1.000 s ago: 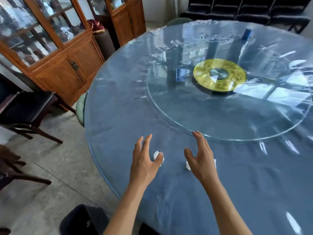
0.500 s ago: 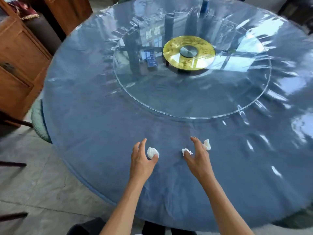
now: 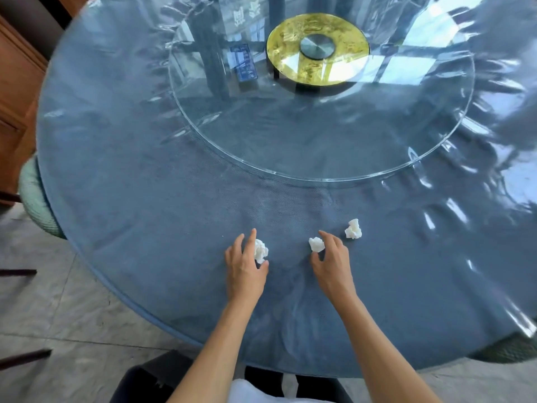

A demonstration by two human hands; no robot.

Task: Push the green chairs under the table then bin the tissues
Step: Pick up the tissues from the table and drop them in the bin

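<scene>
Three crumpled white tissues lie on the near part of the round blue table. My left hand pinches the left tissue between forefinger and thumb, still down on the cloth. My right hand curls its fingers and thumb round the middle tissue. The third tissue sits free just right of my right hand. One green chair shows at the table's left edge, mostly tucked under it. Another green chair peeks out at the lower right edge.
A glass turntable with a gold centre disc covers the middle of the table. A wooden cabinet stands at the left. Dark chair legs lie over the tiled floor on the left.
The camera has tipped further down and closer over the table. Both hands have closed in on the two nearer tissues, and the third tissue is now fully uncovered.
</scene>
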